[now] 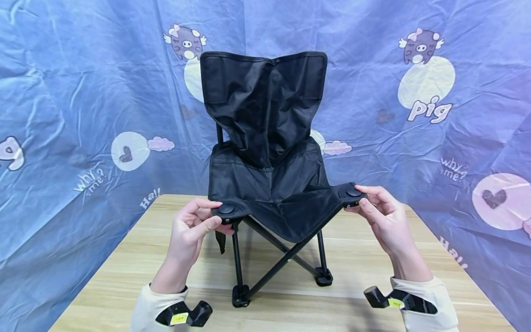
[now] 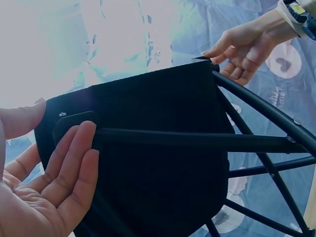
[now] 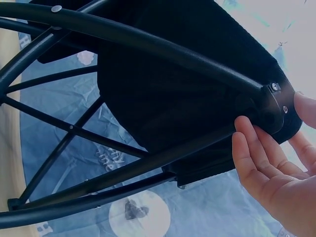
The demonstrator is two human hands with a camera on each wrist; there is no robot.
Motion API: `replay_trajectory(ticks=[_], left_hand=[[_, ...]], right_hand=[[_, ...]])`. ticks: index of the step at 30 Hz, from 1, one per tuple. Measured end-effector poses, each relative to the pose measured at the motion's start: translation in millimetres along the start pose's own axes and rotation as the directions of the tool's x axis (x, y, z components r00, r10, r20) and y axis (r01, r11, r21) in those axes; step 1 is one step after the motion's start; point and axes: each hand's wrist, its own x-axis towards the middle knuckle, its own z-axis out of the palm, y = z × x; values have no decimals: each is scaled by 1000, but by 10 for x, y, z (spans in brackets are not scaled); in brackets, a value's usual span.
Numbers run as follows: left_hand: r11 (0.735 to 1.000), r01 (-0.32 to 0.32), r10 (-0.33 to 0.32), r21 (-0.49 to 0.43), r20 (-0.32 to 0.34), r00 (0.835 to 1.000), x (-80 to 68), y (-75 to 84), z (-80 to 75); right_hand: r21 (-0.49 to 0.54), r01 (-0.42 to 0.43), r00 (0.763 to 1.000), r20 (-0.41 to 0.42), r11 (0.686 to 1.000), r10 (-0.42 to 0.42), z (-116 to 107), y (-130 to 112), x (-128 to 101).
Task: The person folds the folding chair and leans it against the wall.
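A black folding chair (image 1: 269, 180) stands unfolded on the table, its fabric back upright and its seat sagging in the middle. My left hand (image 1: 195, 221) grips the seat's front left corner, thumb at the front edge and fingers above and beneath. At the front right corner my right hand (image 1: 383, 214) pinches the seat in the same way. Seen from below in the left wrist view, the left fingers (image 2: 79, 163) curl around the corner where a leg tube (image 2: 197, 140) meets it. In the right wrist view, the right fingers (image 3: 256, 153) lie under the other corner bracket.
The wooden table (image 1: 137, 267) carries the chair, whose crossed front legs end in black feet (image 1: 240, 295). A blue printed cloth (image 1: 83, 83) hangs behind and at both sides. A black strap end (image 1: 221, 242) dangles below the left corner.
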Motion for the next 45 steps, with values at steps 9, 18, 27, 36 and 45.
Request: replay_trajectory(ticks=[9,18,27,36,45], left_hand=[[1000,6,-6,-1,-1,1000,57,12,13],[1000,1,0,-19,10,1000,114,4,26],[1000,-5,5,-7,1,1000,146,-19,47],[1000,-2,2,-3,-16,1000,183,-23,84],[1000,5,-5,-7,-36,999,202,-31,113]], right_hand=[[25,11,1000,12,1000,-11,39,-5,32],[-13,7,1000,-2,1000,-7,63,-13,56],[-40,18,1000,17,999,-17,67,-22,82],[22,60,997,55,998,-62,100,-31,119],[89,82,992,87,993,-89,131,-48,151]])
